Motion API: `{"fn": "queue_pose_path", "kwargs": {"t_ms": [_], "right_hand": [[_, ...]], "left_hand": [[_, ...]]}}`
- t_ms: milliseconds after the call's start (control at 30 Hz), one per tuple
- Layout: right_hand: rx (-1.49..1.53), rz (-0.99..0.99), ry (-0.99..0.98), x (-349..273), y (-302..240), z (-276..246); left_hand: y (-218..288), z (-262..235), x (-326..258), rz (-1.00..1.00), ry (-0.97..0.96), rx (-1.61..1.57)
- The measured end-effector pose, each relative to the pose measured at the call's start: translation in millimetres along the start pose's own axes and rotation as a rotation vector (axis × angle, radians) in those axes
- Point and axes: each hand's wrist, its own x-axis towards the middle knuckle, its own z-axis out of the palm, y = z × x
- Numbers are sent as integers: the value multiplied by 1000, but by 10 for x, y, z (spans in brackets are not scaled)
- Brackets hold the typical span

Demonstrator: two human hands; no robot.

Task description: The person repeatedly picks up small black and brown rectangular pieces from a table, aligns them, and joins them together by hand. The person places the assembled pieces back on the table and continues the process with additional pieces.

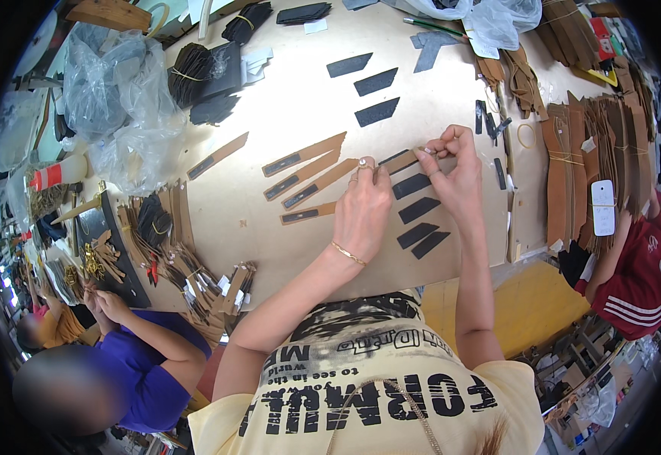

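Note:
A narrow brown leather strip [400, 162] spans the gap between my hands over the worktable. My left hand [364, 201] has its fingers closed at the strip's left end. My right hand [455, 171] pinches the other end between thumb and fingers, which partly cover it. Left of my left hand lie several slant-ended brown strips, each bearing a dark rectangle, such as one brown strip [319, 153]. Dark slanted pieces [419, 210] form a column below the held strip. More dark pieces [376, 82] lie further back.
The pale worktable [262, 243] carries banded dark bundles [191, 72], clear plastic bags [118, 91] and brown leather stacks [565, 163] at right. A hammer [80, 208] lies at left. A co-worker in purple [156, 379] sits at lower left; another in red [637, 280] is at right.

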Motion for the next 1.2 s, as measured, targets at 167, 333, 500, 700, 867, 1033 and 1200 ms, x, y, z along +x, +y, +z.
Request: {"fn": "queue_pose_path", "kwargs": {"t_ms": [167,333,500,700,867,1033,1200], "right_hand": [[-50,-101,47,-21,30,38],[-267,-213,25,-76,11,55],[-636,-439,68,-223,-53,152],[-697,-533,-102,-492,-177,290],[-374,-279,-69,-481,-284,326],[-187,-48,1,-294,-309,311],[-50,148,-77,-157,-256,196]], "left_hand": [[3,-6,4,-4,-15,0],[11,-20,-4,-26,-41,9],[18,-12,3,-82,-57,-79],[-107,-104,34,-148,-1,-345],[-106,-185,70,-217,114,-677],[-64,-131,119,-136,336,-954],[-236,-39,11,144,256,-271]]}}
